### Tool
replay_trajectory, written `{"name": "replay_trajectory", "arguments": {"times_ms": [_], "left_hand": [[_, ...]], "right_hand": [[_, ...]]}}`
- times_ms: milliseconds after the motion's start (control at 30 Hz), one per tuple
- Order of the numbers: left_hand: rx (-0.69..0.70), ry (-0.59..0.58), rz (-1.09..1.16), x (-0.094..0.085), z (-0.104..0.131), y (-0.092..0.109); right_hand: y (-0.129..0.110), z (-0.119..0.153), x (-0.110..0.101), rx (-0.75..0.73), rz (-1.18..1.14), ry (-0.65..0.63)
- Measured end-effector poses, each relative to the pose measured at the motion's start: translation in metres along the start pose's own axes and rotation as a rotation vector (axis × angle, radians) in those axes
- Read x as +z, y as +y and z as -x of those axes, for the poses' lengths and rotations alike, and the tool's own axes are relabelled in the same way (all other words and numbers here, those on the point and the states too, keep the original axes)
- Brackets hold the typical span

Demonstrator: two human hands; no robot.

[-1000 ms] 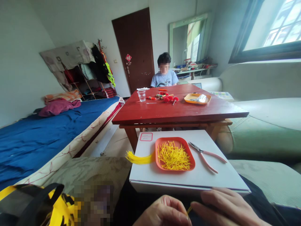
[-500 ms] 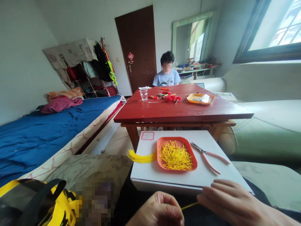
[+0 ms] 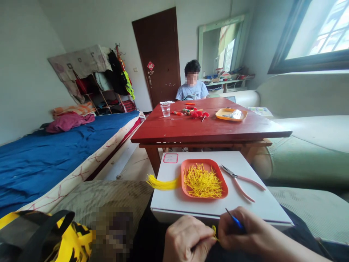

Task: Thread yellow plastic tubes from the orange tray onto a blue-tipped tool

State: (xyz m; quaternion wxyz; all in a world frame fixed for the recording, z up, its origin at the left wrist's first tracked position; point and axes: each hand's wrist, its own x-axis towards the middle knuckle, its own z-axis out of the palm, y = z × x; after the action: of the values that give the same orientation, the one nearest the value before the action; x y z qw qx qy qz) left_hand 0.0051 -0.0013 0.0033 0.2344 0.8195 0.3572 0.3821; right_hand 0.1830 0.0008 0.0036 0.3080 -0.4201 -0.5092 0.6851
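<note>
Blue bedding covers the bed along the left, and a pale sofa fills the right; between them stands a red wooden counter, where another person sits at the far edge behind a clear cup, some red pieces and a yellow tray. Nearer, a white box lies across the lap and serves as a work surface: an orange tray heaped with short yellow strands sits at its middle, pink-handled pliers lie toward its right edge, and a yellow tassel bundle hangs off its left edge. Below the box's near edge, the left hand is curled closed, pinching a small yellow strand at its fingertips, and the right hand is closed around a thin blue-handled tool whose dark tip points up toward the box. The two hands meet at the strand, touching or nearly so. Doing this well, I judge, calls for a firm pinch close to the strand's free end so it does not twist, with the tool worked in short, steady motions, and for keeping the lap level so the tray does not slide. The strand is mostly covered by the fingers, so its length and shape are hard to make out; the working end of the tool is too small to identify, and both wrists are cut off by the bottom of the view. A blurred patch hides what lies beside the yellow and black bag at the lower left.
</note>
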Motion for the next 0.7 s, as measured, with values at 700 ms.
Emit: {"name": "replay_trajectory", "arguments": {"times_ms": [700], "left_hand": [[-0.005, -0.048, 0.023, -0.007, 0.001, -0.014]], "right_hand": [[-0.004, 0.02, 0.004, -0.057, -0.032, 0.143]]}}
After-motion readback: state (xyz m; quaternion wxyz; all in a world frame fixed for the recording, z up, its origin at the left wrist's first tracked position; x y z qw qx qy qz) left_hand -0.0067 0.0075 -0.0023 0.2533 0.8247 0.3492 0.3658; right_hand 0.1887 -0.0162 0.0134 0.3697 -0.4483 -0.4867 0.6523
